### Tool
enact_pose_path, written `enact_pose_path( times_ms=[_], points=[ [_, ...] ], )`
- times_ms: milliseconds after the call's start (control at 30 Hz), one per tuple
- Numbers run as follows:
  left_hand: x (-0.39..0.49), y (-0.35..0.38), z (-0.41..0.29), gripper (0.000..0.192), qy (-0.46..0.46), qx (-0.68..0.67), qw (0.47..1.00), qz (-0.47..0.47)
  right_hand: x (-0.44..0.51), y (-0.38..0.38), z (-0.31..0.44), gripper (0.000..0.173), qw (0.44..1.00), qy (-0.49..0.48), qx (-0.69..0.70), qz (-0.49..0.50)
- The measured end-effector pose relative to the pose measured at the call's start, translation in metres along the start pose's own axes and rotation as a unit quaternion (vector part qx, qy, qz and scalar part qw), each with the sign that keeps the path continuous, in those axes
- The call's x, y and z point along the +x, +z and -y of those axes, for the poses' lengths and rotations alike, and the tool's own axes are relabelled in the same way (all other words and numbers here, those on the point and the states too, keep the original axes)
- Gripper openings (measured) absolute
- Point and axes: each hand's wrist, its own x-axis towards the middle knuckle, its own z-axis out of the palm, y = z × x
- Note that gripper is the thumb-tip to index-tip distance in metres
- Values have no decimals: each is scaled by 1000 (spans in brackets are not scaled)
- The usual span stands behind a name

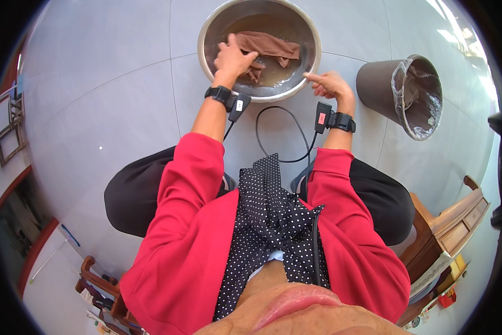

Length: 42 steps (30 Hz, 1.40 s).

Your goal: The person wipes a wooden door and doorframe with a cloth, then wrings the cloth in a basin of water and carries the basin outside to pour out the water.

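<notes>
A round stainless steel basin [314, 69] stands on the tiled floor at the top, with cloudy brownish water inside. A wet brown cloth [272, 45] lies in it, partly spread, with a folded part nearer me. My left hand [234, 58] is over the basin's left side with its fingers apart, at the cloth's left end; whether it touches the cloth is hard to tell. Beside the basin's lower right rim is my right hand [328, 83], thumb or finger pointing at the rim, other fingers curled, no object visible in it. Each wrist wears a black strapped device.
A brown waste bin [376, 86] with a clear plastic liner lies or leans to the right of the basin. A black cable [257, 125] loops on the floor between my arms. Wooden furniture [448, 226] stands at the lower right, and a mop or broom [50, 261] at the lower left.
</notes>
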Motion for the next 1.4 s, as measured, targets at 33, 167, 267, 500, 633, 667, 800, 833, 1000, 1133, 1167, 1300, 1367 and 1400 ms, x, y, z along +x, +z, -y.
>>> enact_pose_path(
  times_ms=[33, 167, 267, 500, 633, 667, 800, 833, 1000, 1133, 1167, 1300, 1367, 1400],
  points=[
    [0, 4, -4, 80, 10, 11, 1000, 15, 3, -1, 7, 57, 995, -79, 5, -53],
    [2, 14, -6, 81, 128, 102, 986, 21, 36, 26, 53, 41, 912, -348, 159, -149],
    [5, 25, -1, 89, 146, 51, 985, -83, 66, 57, 71, 67, 957, -243, 149, -47],
    [-1, 58, -2, 78, 227, 151, 961, -49, 123, 93, 57, 66, 961, -252, 76, -87],
    [6, 36, -1, 74, 237, 95, 967, 21, 114, 93, 64, 65, 954, -265, 99, -104],
    [9, 26, 2, 79, 251, 70, 965, 10, 104, 87, 61, 64, 955, -247, 146, -79],
    [-5, 11, 5, 91, -11, 81, 995, -65, 70, 74, 68, 40, 950, -164, 266, -6],
    [-8, 13, 5, 90, -4, 76, 997, -20, 64, 73, 70, 37, 956, -133, 262, 16],
    [-6, 17, 7, 56, 70, -123, 985, -97, 57, 95, 77, 51, 915, -75, 391, 62],
    [-14, 7, -15, 30, 213, -404, 886, -79, 74, 98, 81, 49, 790, -86, 585, 162],
    [-21, 6, -25, 26, 227, -446, 866, -14, 78, 97, 79, 48, 749, -107, 626, 192],
    [-46, 6, -64, 18, 254, -400, 874, -110, 89, 100, 70, 40, 729, -164, 643, 167],
    [-48, 5, -73, 24, 230, -381, 889, -111, 88, 103, 63, 39, 721, -187, 649, 153],
    [-44, 4, -75, 39, 222, -343, 906, -110, 86, 104, 61, 38, 717, -195, 652, 148]
  ],
)
